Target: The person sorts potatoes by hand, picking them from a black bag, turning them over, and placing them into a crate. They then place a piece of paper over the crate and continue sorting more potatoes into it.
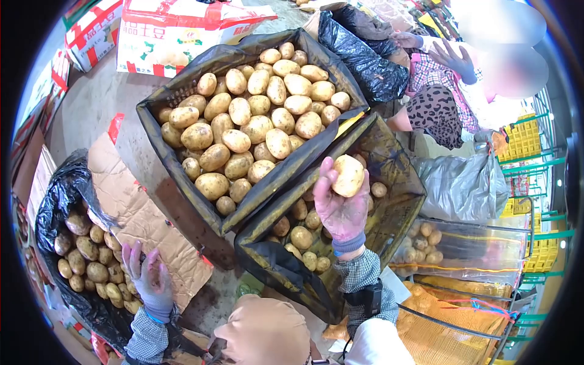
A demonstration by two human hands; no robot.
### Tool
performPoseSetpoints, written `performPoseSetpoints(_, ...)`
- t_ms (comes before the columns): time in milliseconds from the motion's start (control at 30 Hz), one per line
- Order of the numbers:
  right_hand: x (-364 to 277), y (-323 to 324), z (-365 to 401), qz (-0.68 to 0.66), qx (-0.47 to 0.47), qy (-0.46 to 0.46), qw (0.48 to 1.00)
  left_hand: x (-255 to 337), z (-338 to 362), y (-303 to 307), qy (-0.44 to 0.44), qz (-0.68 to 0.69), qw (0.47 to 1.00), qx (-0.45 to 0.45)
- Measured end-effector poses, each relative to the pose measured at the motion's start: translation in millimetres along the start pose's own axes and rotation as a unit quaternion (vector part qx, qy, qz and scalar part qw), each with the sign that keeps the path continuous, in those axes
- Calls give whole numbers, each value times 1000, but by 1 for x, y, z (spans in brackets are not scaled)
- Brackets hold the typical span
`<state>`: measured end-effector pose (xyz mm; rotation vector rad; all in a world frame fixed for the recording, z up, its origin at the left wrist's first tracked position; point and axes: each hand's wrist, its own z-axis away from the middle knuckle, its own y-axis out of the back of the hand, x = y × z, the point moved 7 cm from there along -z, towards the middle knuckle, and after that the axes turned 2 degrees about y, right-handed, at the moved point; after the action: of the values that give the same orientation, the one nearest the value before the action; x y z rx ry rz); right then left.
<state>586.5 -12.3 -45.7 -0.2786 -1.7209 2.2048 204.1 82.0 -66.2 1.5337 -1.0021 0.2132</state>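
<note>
My right hand, in a purple glove, holds one potato up above a dark crate lined with black plastic and partly filled with potatoes. My left hand, also gloved, hovers with fingers spread over the edge of a black bag of potatoes at the lower left, holding nothing. A second lined crate, heaped full of potatoes, sits between and behind the two hands.
Flattened cardboard lies between the bag and the crates. Printed cartons stand at the back. Another person in gloves works at the upper right beside a black bag. Mesh sacks of potatoes lie at right.
</note>
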Motion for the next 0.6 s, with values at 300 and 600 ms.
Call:
performPoseSetpoints(300, -144, -48, -99, 648, 56, 457, 607, -9, 4, -3, 10, 10, 1000, 8)
performPoseSetpoints(600, -163, 54, -230, 981, 111, 151, -56, -9, 1, 0, 21, -21, 1000, 2)
